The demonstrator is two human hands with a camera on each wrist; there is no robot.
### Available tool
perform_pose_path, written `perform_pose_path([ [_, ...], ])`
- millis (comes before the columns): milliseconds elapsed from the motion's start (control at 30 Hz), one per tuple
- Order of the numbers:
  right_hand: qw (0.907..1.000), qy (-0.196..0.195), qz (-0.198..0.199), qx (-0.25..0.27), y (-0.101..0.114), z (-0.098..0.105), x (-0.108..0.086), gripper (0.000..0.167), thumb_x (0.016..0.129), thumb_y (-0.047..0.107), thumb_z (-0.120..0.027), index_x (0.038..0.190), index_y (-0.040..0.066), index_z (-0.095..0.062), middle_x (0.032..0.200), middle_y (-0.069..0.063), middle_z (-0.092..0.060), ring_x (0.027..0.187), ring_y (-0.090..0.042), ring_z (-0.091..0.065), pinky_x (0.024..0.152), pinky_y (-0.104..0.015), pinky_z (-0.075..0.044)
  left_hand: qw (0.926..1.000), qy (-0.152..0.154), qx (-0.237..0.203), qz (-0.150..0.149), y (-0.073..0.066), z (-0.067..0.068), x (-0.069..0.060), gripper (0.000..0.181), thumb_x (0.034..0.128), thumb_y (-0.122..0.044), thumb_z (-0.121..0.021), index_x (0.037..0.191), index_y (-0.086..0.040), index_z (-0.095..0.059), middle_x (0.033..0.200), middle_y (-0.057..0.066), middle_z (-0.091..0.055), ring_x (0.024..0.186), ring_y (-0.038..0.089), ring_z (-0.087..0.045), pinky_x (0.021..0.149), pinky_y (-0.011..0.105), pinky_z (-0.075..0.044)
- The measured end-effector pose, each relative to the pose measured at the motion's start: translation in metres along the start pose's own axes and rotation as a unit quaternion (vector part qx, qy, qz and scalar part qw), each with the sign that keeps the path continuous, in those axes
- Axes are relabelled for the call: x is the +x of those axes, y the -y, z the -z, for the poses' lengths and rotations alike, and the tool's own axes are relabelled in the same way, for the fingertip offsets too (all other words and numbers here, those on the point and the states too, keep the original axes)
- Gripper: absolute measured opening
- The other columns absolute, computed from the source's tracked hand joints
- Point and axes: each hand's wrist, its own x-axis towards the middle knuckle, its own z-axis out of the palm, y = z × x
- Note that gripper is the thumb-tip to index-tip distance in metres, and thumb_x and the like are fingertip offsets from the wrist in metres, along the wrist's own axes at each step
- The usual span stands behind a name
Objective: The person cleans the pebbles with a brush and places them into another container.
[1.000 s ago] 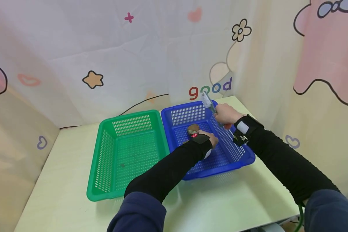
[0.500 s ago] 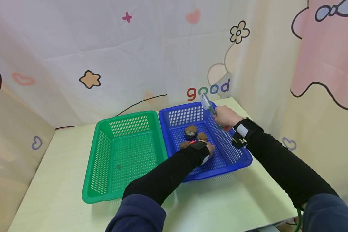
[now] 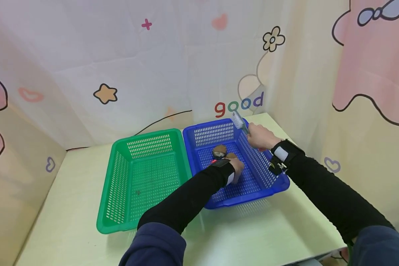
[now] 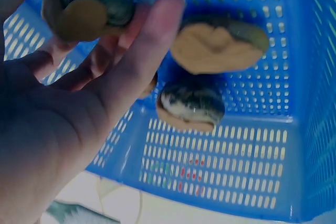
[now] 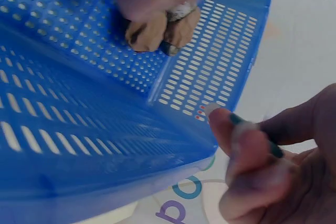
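Inside the blue basket (image 3: 195, 162), my left hand (image 3: 238, 169) is low near the bottom. The left wrist view shows its thumb and fingers round a dark, glossy stone (image 4: 113, 3) with tan mud patches. Beside it lie a mud-caked stone (image 4: 215, 48) and a black-and-white stone (image 4: 191, 100) with mud on its underside. In the head view two stones (image 3: 219, 150) show past the hand; the held one is hidden. Over the basket's right wall my right hand (image 3: 262, 136) grips the green handle (image 5: 275, 149) of a brush (image 3: 238, 121), its pale bristles up at the far end.
A green basket (image 3: 104, 192) stands to the left, right against the blue one, with small dark specks on its floor. Both are on a pale table (image 3: 66, 221). A printed curtain (image 3: 153, 74) hangs behind and at the sides.
My left hand has moved toward the near side of the blue basket, uncovering the stones behind it. A stone seen by the left wrist half a second ago is now covered. My right hand stays nearly still.
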Motion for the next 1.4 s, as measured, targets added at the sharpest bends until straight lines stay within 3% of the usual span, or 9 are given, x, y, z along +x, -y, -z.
perform_pose_path([
  [33,1.0000,-0.002,0.003,0.000,-0.001,-0.001,-0.001,0.024,0.094,0.005,-0.036,0.111,-0.010,-0.043,0.079,-0.017,-0.055,0.049,-0.017,-0.055,0.039,-0.025,-0.044,0.9953,-0.029,-0.092,-0.006,0.004,0.002,0.000,0.024,0.0851,-0.016,-0.068,0.108,-0.017,-0.061,0.106,-0.006,-0.064,0.091,0.007,-0.055,0.073,0.021,-0.045],
  [133,0.9998,-0.011,0.013,0.001,-0.003,-0.002,-0.003,0.025,0.094,0.005,-0.037,0.112,-0.011,-0.043,0.078,-0.016,-0.059,0.050,-0.017,-0.054,0.040,-0.024,-0.040,0.9890,-0.071,-0.130,-0.004,0.013,0.002,0.005,0.038,0.0838,-0.016,-0.067,0.121,-0.018,-0.059,0.119,-0.001,-0.066,0.104,0.013,-0.061,0.079,0.027,-0.048],
  [300,0.9988,-0.041,0.020,-0.019,-0.003,-0.004,-0.001,0.019,0.095,0.007,-0.034,0.103,-0.008,-0.042,0.074,-0.013,-0.054,0.055,-0.019,-0.051,0.044,-0.027,-0.036,0.9721,-0.096,-0.213,-0.016,0.034,0.009,0.005,0.019,0.0833,-0.014,-0.066,0.100,-0.016,-0.057,0.093,-0.005,-0.061,0.080,0.010,-0.055,0.062,0.023,-0.041],
  [533,0.9969,-0.067,0.032,-0.025,-0.001,-0.007,-0.002,0.020,0.099,0.009,-0.029,0.104,-0.008,-0.039,0.070,-0.010,-0.045,0.056,-0.020,-0.047,0.045,-0.029,-0.033,0.9420,-0.141,-0.301,-0.043,0.064,0.018,-0.011,0.018,0.0866,-0.017,-0.068,0.098,-0.009,-0.055,0.094,0.001,-0.063,0.075,0.011,-0.052,0.063,0.020,-0.040],
  [767,0.9946,-0.087,0.056,0.004,0.005,-0.007,-0.007,0.020,0.099,0.005,-0.029,0.109,-0.008,-0.040,0.075,-0.014,-0.050,0.059,-0.022,-0.049,0.052,-0.030,-0.036,0.9196,-0.187,-0.344,-0.033,0.090,0.018,-0.028,0.018,0.0904,-0.016,-0.062,0.104,-0.007,-0.055,0.094,0.003,-0.057,0.081,0.014,-0.048,0.069,0.023,-0.040],
  [933,0.9940,-0.091,0.059,0.009,0.012,-0.008,-0.011,0.022,0.101,0.008,-0.030,0.113,-0.007,-0.040,0.077,-0.015,-0.052,0.059,-0.022,-0.048,0.050,-0.030,-0.035,0.8928,-0.219,-0.393,-0.014,0.103,0.012,-0.036,0.043,0.0904,-0.017,-0.064,0.127,-0.002,-0.047,0.100,0.007,-0.060,0.082,0.016,-0.051,0.072,0.025,-0.042],
  [1100,0.9916,-0.108,0.070,0.009,0.019,-0.009,-0.014,0.025,0.104,0.013,-0.031,0.114,-0.006,-0.045,0.080,-0.014,-0.052,0.063,-0.022,-0.050,0.052,-0.029,-0.036,0.8594,-0.260,-0.440,-0.003,0.112,0.006,-0.040,0.073,0.0877,-0.015,-0.066,0.147,-0.004,-0.026,0.082,0.003,-0.056,0.067,0.014,-0.050,0.065,0.025,-0.040],
  [1267,0.9865,-0.136,0.089,0.010,0.026,-0.009,-0.018,0.026,0.106,0.016,-0.031,0.100,0.000,-0.050,0.072,-0.006,-0.042,0.060,-0.020,-0.043,0.053,-0.029,-0.031,0.8264,-0.300,-0.476,0.004,0.117,0.001,-0.043,0.074,0.0857,-0.009,-0.067,0.147,-0.006,-0.024,0.066,0.000,-0.042,0.055,0.014,-0.042,0.055,0.024,-0.032],
  [1400,0.9814,-0.166,0.094,0.017,0.033,-0.011,-0.027,0.027,0.105,0.017,-0.033,0.097,0.003,-0.054,0.072,-0.007,-0.046,0.064,-0.023,-0.048,0.056,-0.032,-0.035,0.8120,-0.319,-0.488,0.022,0.121,-0.003,-0.046,0.074,0.0864,-0.011,-0.068,0.146,-0.008,-0.025,0.064,-0.001,-0.040,0.054,0.014,-0.040,0.053,0.023,-0.031],
])
